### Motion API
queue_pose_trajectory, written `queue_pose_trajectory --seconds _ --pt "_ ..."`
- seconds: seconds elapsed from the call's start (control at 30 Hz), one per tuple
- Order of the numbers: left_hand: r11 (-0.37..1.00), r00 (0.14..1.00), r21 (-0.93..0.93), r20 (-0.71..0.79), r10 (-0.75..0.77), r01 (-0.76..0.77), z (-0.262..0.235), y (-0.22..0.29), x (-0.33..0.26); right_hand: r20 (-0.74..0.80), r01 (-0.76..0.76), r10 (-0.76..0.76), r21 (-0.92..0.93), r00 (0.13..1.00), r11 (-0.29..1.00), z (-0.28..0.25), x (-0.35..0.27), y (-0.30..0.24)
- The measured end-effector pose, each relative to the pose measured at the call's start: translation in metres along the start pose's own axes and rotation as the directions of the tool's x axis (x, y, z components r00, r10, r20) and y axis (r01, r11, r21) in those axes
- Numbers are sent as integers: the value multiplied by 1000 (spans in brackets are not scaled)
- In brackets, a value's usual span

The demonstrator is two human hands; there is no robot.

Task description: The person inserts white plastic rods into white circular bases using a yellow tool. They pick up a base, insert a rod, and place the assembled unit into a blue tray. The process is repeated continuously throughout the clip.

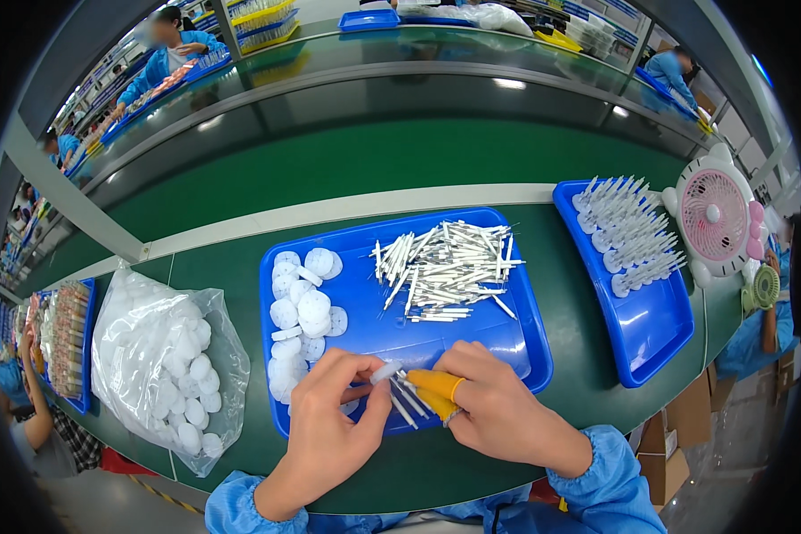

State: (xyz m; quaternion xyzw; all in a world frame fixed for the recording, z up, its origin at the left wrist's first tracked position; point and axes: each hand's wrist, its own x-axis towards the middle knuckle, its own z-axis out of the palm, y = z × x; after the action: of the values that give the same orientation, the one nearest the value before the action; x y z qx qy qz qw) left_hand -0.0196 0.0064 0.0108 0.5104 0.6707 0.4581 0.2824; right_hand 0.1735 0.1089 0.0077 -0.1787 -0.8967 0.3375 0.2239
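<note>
Mostly I see the green belt (400, 169), curving across the view. On it, dead ahead of me, sits a blue tray (472, 334), with white discs (298, 303) piled on its left and a heap of white sticks (445, 267) on its right. Left of the tray lies a clear bag (165, 365) full of more discs. To the right, a second tray (654, 329) carries assembled pieces in rows, and a pink fan (714, 218) stands beside it. Over the near edge of the middle tray, my left hand (329, 436) pinches one disc (385, 371) between thumb and fingers. My right hand (498, 405), with an orange cot (436, 384) on the forefinger, is closed on a few sticks (407, 400), their tips touching that disc.
</note>
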Motion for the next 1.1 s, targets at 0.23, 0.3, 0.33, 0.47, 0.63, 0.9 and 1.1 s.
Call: queue_pose_trajectory --seconds 0.23,0.3,0.33,0.47,0.63,0.9,1.1 --pt "999 998 22 -44 -33 34 4 -2 -2 29 -35 37 -85 999 996 2 4 0" --pt "999 999 33 -39 -15 16 6 -2 -3 13 -29 30 -76 999 997 7 4 -2" --pt "999 999 50 -46 10 -8 7 -2 -3 -2 -26 26 -63 1000 998 10 4 -3" --pt "991 993 102 -68 97 -90 8 -4 -4 -78 -39 39 -1 996 999 15 4 -8" --pt "974 985 164 -50 165 -155 6 -6 -8 -171 -34 44 61 984 998 19 3 -9" --pt "969 987 194 -5 158 -154 7 -6 -9 -170 -74 85 70 982 995 26 3 -8" --pt "966 990 -217 48 -131 138 0 -1 -6 -255 -42 69 112 964 993 12 1 -9"
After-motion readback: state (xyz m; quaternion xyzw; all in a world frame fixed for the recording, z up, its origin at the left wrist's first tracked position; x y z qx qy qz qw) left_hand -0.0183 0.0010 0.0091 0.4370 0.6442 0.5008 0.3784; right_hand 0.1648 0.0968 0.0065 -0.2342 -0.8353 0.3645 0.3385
